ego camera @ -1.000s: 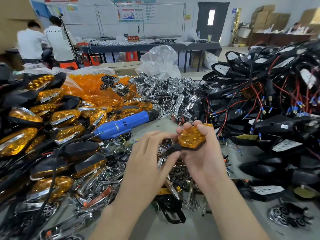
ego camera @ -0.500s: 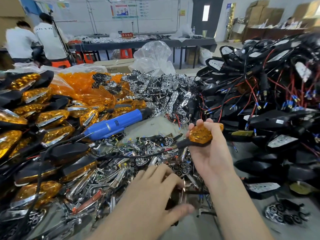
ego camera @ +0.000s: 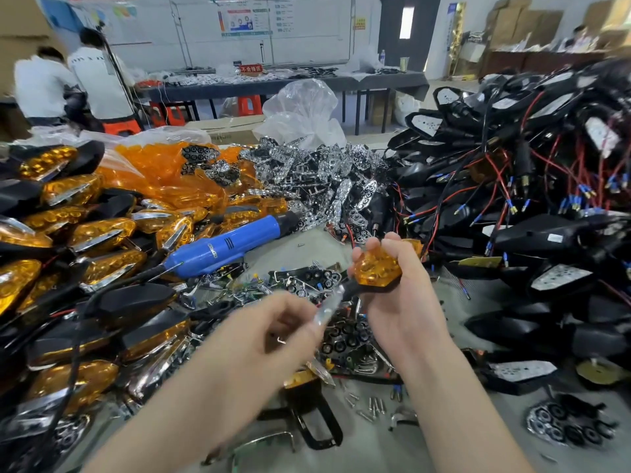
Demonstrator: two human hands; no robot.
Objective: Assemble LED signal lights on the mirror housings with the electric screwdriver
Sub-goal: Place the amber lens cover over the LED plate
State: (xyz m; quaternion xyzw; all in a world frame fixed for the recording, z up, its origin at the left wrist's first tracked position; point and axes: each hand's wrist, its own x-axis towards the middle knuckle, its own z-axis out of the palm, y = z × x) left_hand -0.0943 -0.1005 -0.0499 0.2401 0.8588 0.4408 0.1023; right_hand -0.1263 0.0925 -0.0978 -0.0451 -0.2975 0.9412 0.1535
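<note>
Head view: amber faceted hexagonal LED signal light (ego camera: 375, 268) on black housing, gripped by right hand (ego camera: 404, 302). Left hand (ego camera: 269, 332), just below-left of it, pinches a blurred chrome strip (ego camera: 326, 310). Blue plastic electric screwdriver (ego camera: 232, 247) lies apart, left.

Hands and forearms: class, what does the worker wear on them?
The left hand and right hand are ungloved, with no ring or watch showing; both forearms are bare to the picture's edge, no sleeves. The left hand is blurred, so details are uncertain.
</note>
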